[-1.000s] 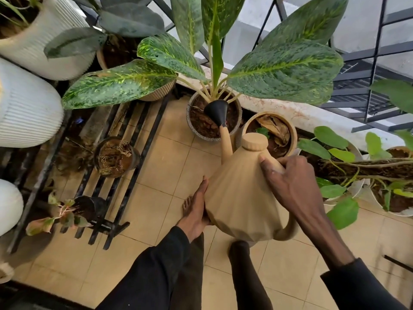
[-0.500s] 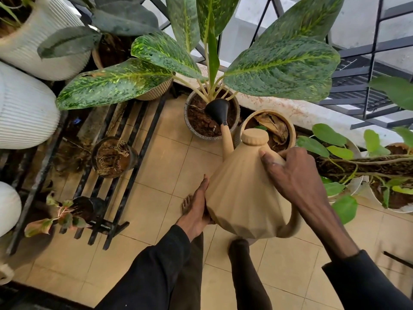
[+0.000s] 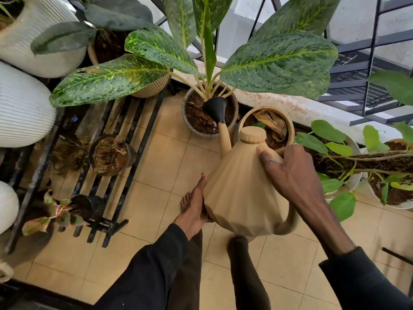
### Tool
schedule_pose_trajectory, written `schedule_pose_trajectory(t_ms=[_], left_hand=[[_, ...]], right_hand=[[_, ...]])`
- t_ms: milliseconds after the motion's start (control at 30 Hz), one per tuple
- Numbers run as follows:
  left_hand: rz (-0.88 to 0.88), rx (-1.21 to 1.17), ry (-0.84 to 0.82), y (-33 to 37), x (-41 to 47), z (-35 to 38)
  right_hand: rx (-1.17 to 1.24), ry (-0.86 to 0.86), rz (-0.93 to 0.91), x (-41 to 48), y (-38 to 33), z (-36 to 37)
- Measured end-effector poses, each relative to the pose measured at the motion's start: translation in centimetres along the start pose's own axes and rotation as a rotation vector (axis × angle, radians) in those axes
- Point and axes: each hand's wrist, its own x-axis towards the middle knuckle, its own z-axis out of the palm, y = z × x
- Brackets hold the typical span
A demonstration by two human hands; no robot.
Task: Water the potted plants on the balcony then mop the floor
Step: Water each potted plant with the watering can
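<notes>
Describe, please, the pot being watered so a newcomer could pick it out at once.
Find the pale stained ledge at the balcony's edge. Below it stands a grey speckled pot, with the watering can's black spout head over its soil. Unlike the tan pot beside it, holding dry leaves, it carries huge green leaves flecked yellow.

Both hands [image 3: 194, 205] [image 3: 290, 175] tilt watering can [image 3: 241, 198] over pot [image 3: 188, 126].

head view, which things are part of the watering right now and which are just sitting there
In use: can, right hand gripping its handle, left hand flat against its side, black spout head over the grey pot.
Sitting by: white ribbed pots, black rack, dried-out pot on it, tan pot with dead leaves.
</notes>
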Motion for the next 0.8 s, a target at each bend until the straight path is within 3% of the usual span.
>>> schedule_pose_trajectory(t_ms=[800], left_hand=[[0.013,-0.029,0.027,-0.2,1.2,-1.0]], right_hand=[[0.081,0.091,-0.104,-0.4,1.8,1.1]])
